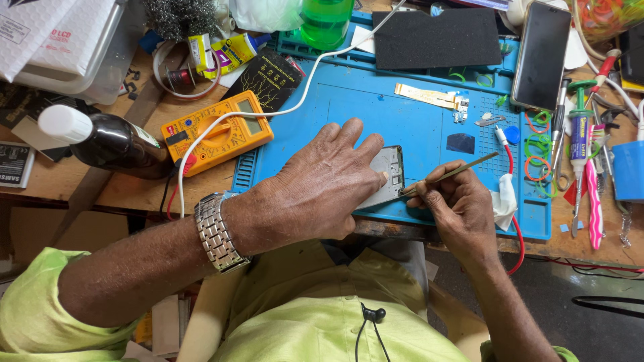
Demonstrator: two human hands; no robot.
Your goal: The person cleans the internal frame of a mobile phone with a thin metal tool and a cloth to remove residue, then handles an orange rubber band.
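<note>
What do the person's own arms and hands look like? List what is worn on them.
Both hands are bare: no gloves, no rings in view. The left hand has a silver metal link wristwatch round its wrist. The right hand has nothing on its wrist. Both forearms are uncovered; a short light-green shirt sleeve covers the left upper arm, and a sliver of the same green shows at the right arm.

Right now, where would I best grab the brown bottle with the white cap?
Take the brown bottle around its dark middle, coming from above. It lies on its side, so the round body faces up. The yellow meter crowds one end; the white cap is narrower.
</note>
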